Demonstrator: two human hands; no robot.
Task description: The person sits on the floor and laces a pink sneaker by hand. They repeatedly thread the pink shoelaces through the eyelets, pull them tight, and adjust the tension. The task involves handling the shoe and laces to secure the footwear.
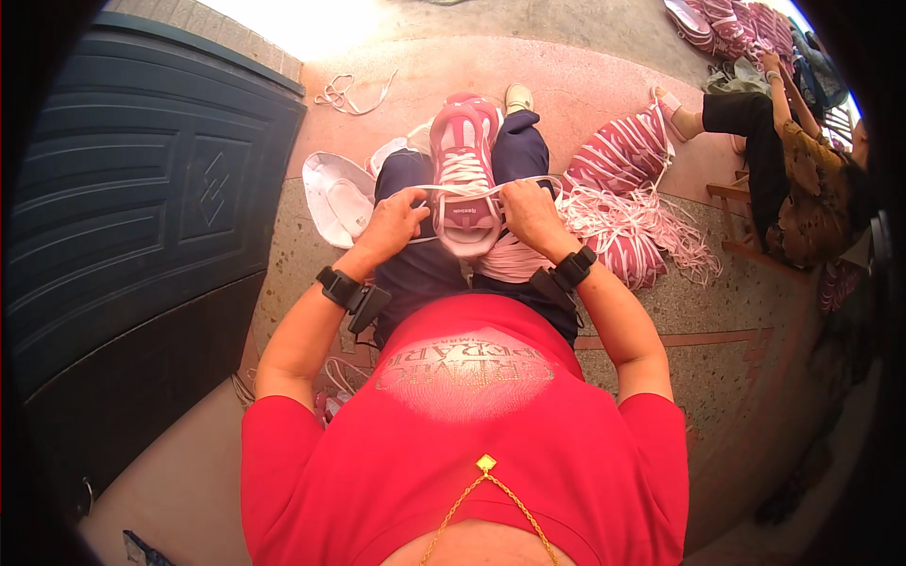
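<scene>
A pink sneaker upper (464, 151) rests on my lap between my thighs, its toe away from me and its ankle opening towards me. White shoelace (462, 170) criss-crosses its front above the dark pink tongue (466, 213). My left hand (396, 221) is closed on the lace at the left side of the upper. On the opposite side my right hand (530, 213) pinches the lace too, its fingers close to the edge of the upper. Between both hands the lace runs nearly straight across the tongue.
To the right lie stacked pink uppers (618, 156) and a heap of white laces (642, 222). A white hat-like item (335, 198) is by my left leg, near a dark blue door (142, 160). Loose lace (351, 94) lies ahead. Another person (816, 203) sits at right; more uppers (731, 28) are behind.
</scene>
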